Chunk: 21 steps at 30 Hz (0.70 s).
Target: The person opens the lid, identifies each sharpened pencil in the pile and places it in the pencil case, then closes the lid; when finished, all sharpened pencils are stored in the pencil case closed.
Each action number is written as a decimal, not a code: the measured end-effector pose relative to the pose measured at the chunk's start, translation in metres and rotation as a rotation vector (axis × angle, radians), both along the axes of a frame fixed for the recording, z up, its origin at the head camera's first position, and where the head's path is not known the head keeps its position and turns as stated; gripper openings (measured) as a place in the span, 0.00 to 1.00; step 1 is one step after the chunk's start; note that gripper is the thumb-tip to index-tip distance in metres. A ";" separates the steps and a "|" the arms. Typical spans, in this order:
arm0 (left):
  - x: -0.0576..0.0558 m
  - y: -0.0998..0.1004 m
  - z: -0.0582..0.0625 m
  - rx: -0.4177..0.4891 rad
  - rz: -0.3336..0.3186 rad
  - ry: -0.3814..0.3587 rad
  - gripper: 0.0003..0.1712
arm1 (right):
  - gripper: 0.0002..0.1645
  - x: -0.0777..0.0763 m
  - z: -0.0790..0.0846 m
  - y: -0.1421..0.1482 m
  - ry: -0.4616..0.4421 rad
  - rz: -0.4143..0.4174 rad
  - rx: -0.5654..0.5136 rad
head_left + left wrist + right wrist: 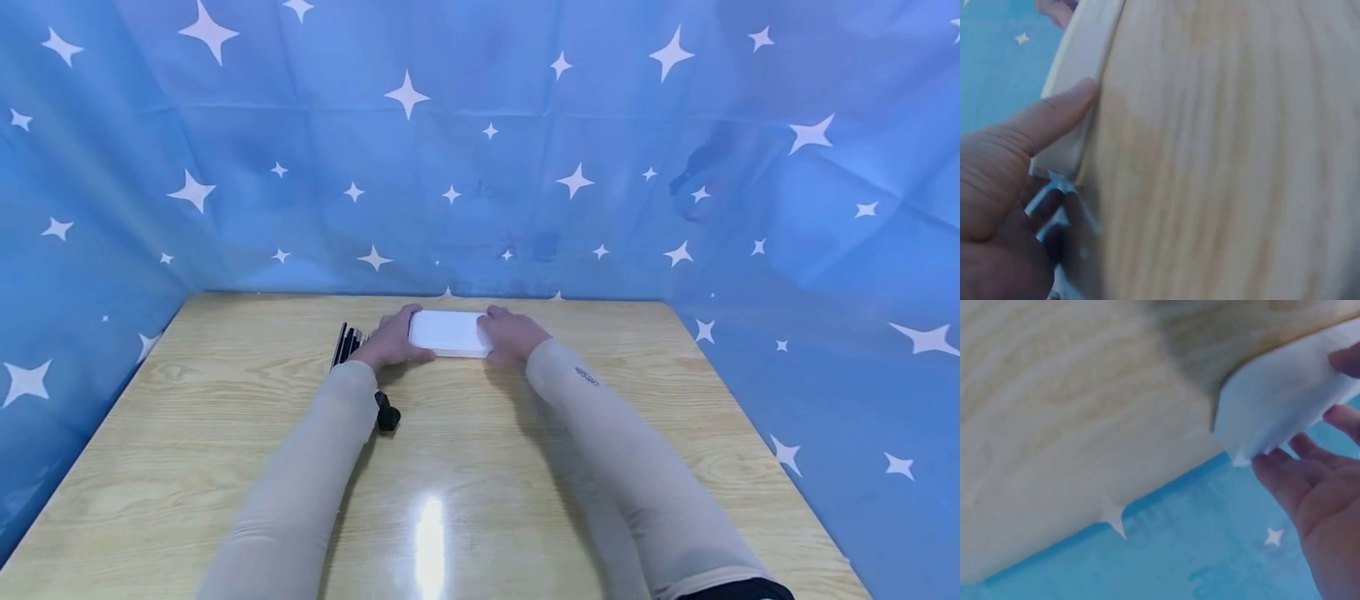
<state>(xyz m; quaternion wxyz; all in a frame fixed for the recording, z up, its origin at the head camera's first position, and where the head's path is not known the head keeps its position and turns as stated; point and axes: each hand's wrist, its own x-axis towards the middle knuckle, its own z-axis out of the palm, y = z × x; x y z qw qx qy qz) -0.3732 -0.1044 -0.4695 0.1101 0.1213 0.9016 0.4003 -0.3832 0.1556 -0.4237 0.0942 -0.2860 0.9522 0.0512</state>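
A white rounded rectangular box (448,331) lies near the far edge of the wooden table, between both hands. My left hand (392,340) grips its left end; in the left wrist view the thumb presses the near side of the box (1082,56) and the other fingers are partly hidden behind. My right hand (513,335) holds the opposite end. From the right wrist, the thumb and fingers of that hand (1329,494) are seen around the white box (1272,394), which is cut off by the frame edge.
Several thin dark rods (345,343) lie just left of the left hand, partly covered by it. A small black object (386,412) sits beside the left forearm on the table (465,467). Behind the table hangs a blue curtain (495,217) with white stars.
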 end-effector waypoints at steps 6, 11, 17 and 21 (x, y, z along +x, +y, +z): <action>-0.008 -0.003 -0.011 -0.007 0.024 -0.024 0.62 | 0.38 -0.002 0.006 -0.005 -0.027 -0.010 0.063; -0.010 0.001 -0.011 0.006 0.029 -0.029 0.63 | 0.46 -0.005 0.003 -0.008 -0.025 -0.054 0.091; -0.016 0.002 -0.018 0.013 0.078 -0.045 0.66 | 0.49 -0.006 -0.001 -0.015 -0.011 -0.098 0.104; -0.014 0.003 -0.021 -0.007 0.093 -0.028 0.65 | 0.53 -0.003 -0.003 -0.020 0.003 -0.110 0.138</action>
